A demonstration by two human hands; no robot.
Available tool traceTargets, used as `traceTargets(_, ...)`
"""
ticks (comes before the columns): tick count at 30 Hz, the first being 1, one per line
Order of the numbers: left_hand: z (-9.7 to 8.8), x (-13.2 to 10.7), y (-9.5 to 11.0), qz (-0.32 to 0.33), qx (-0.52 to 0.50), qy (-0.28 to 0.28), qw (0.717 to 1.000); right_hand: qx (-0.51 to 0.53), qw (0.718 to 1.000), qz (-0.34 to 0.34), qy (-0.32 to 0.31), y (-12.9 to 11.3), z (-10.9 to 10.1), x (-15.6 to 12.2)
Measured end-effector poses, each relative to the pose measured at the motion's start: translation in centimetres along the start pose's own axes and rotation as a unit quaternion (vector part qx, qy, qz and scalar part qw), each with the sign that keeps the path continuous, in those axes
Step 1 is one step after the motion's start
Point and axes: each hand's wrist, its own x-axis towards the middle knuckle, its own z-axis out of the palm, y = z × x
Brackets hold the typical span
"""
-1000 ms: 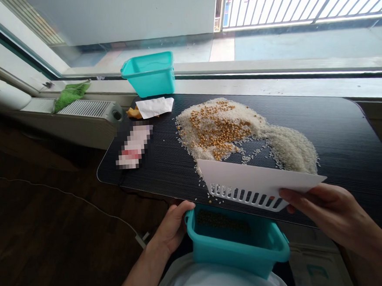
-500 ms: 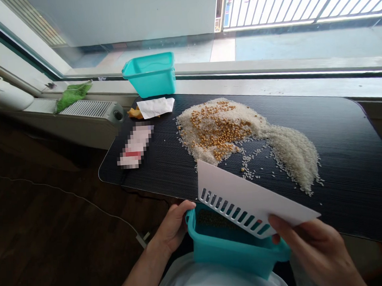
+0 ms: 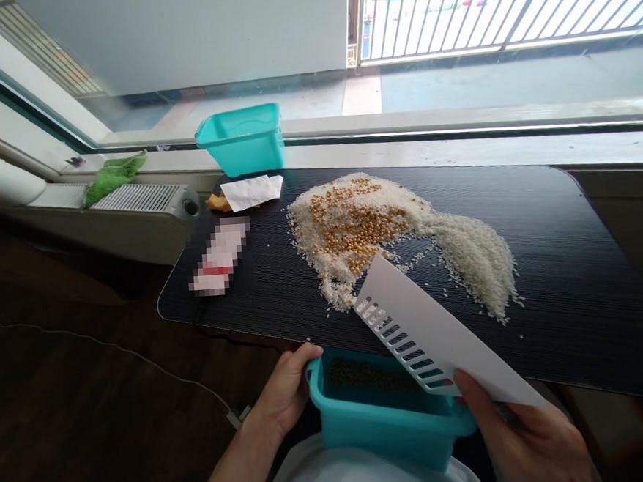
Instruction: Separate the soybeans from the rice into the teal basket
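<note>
My left hand (image 3: 288, 386) grips the left end of a turquoise plastic bin (image 3: 383, 424) in front of my body, thumb on its rim. Small dark grains (image 3: 364, 374) lie inside it. Pinched in my right hand (image 3: 524, 425) is a white slotted plastic panel (image 3: 432, 329), tilted over the bin and the table's near edge. Its far end is at the near side of a heap of white rice (image 3: 474, 260) on the table. Yellow-brown beans or peas (image 3: 362, 227) are spread over the left part of the heap.
The black table (image 3: 566, 268) stands against a window sill. A second turquoise bin (image 3: 243, 147) is at its far left. Nearby are white paper (image 3: 252, 192) and a blurred pink-white item (image 3: 220, 255). A green cloth (image 3: 113, 176) lies on the radiator (image 3: 142, 198).
The panel's far end has moved right and toward the heap, and the panel is tilted more steeply. Some rice now lies spread nearer the table's front edge. My left hand still holds the bin.
</note>
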Motion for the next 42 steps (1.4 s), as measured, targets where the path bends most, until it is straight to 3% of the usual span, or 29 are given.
traceTargets(5, -0.1, 0.0, 0.0, 0.007, 0.015, -0.011, 1.000, -0.062, 0.997, 0.018, 0.040, 1.8, -1.2, -0.2)
traceTargets(15, 0.1, -0.2, 0.1, 0.000, 0.016, -0.010, 1.000, -0.112, 0.989, 0.046, 0.081, 2.4, -3.3, 0.8)
traceTargets(22, -0.4, 0.1, -0.1, -0.001, 0.017, -0.021, 1.000, -0.126, 0.983, 0.115, 0.073, 3.2, -6.3, 5.4)
traceTargets(25, -0.6, 0.3, -0.2, 0.001, 0.017, -0.020, 1.000, -0.131, 0.982, 0.107, 0.082, 3.0, -7.0, 7.8)
traceTargets(28, -0.7, 0.2, -0.2, -0.005, 0.021, -0.023, 0.999, -0.112, 0.986, 0.099, 0.079, 2.3, -7.2, 9.0)
traceTargets(32, -0.4, 0.0, -0.1, -0.002, 0.012, -0.011, 1.000, -0.090, 0.994, 0.063, 0.021, 0.7, -6.3, 8.3)
traceTargets(36, -0.1, -0.1, 0.0, -0.004, 0.006, -0.001, 1.000, -0.088, 0.995, 0.029, 0.046, -0.7, -4.8, 7.2)
traceTargets(42, 0.1, -0.2, 0.2, -0.002, 0.011, -0.001, 1.000, -0.069, 0.998, 0.006, 0.010, -0.6, -5.2, 7.1)
